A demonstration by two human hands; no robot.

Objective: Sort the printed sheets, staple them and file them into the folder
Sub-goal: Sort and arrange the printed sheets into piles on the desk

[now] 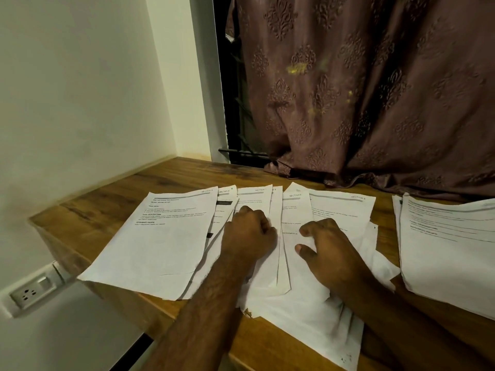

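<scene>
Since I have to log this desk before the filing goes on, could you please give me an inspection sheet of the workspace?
Surface: wooden desk set into a wall corner, largely covered by paper.
Job's things: fanned printed sheets overlapping at centre, section headings at their top corners; separate stack of sheets at right. No stapler or folder seen.
Clutter: nothing seen.
Grippers: left hand rests with curled fingers on the fanned sheets; right hand rests on them with fingers bent, thumb out.
Cables: nothing seen.
Surroundings: patterned curtain behind the desk; wall socket below the desk's left edge.
</scene>
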